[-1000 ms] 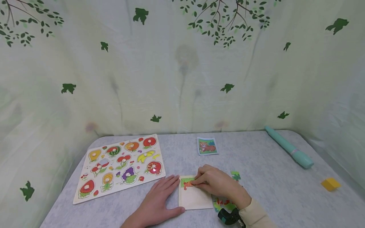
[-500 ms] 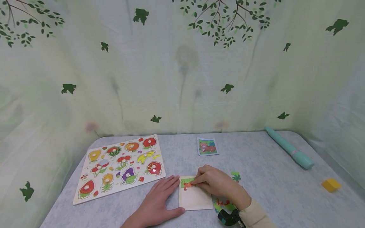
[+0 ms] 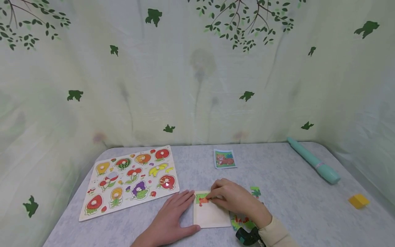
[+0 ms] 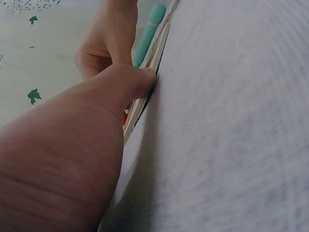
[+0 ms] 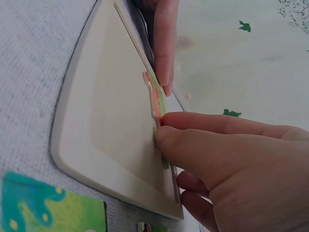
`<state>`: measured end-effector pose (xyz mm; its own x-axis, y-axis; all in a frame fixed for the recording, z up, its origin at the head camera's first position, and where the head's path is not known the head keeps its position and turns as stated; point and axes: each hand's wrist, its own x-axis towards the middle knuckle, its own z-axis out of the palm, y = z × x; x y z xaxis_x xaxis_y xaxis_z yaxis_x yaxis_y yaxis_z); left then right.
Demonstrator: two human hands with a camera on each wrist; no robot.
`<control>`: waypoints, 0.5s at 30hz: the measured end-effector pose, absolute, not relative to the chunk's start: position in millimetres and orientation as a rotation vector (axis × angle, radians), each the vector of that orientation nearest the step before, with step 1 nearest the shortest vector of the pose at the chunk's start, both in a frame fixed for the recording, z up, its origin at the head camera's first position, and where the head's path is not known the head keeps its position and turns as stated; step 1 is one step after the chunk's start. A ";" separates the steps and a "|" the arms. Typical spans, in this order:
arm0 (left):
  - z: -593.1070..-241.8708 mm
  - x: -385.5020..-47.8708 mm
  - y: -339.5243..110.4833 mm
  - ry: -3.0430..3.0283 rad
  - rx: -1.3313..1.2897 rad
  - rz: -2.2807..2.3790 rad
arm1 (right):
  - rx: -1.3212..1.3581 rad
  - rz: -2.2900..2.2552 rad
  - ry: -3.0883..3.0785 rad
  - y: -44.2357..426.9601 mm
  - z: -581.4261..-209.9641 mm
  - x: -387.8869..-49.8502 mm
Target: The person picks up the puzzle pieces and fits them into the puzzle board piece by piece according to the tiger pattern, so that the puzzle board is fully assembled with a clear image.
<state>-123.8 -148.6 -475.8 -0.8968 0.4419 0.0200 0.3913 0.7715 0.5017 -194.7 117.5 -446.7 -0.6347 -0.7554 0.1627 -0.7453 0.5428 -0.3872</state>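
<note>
A pale wooden puzzle tray (image 3: 213, 218) lies between my hands, with a green and orange puzzle piece (image 3: 202, 199) in its far left corner. My left hand (image 3: 171, 218) lies along the tray's left side, fingers straight, its thumb at the near left corner. In the left wrist view the thumb touches the tray's edge. My right hand (image 3: 234, 197) pinches a second puzzle piece (image 5: 165, 162) between thumb and index finger, beside the first one at the tray's far edge. Its picture is mostly hidden by my fingers.
Loose puzzle pieces (image 3: 237, 224) lie right of the tray, partly under my right wrist; another piece (image 3: 255, 191) lies farther back. A bear picture card (image 3: 225, 159) lies behind. A fruit peg puzzle (image 3: 148, 185) is left; a teal stick (image 3: 313, 160) and yellow block (image 3: 358, 201) are right.
</note>
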 end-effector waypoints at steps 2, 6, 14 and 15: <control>-475.4 -123.8 -148.7 2.860 0.672 0.777 | -1.334 -0.667 2.741 117.1 -446.8 -194.7; -475.1 -123.6 -148.6 2.856 0.665 0.781 | -1.337 -0.661 2.743 116.6 -446.8 -194.7; -474.7 -124.2 -148.2 2.858 0.663 0.768 | -1.280 -0.623 2.743 116.9 -445.9 -193.5; -474.9 -124.3 -148.1 2.858 0.665 0.768 | -1.269 -0.619 2.737 117.1 -445.3 -193.2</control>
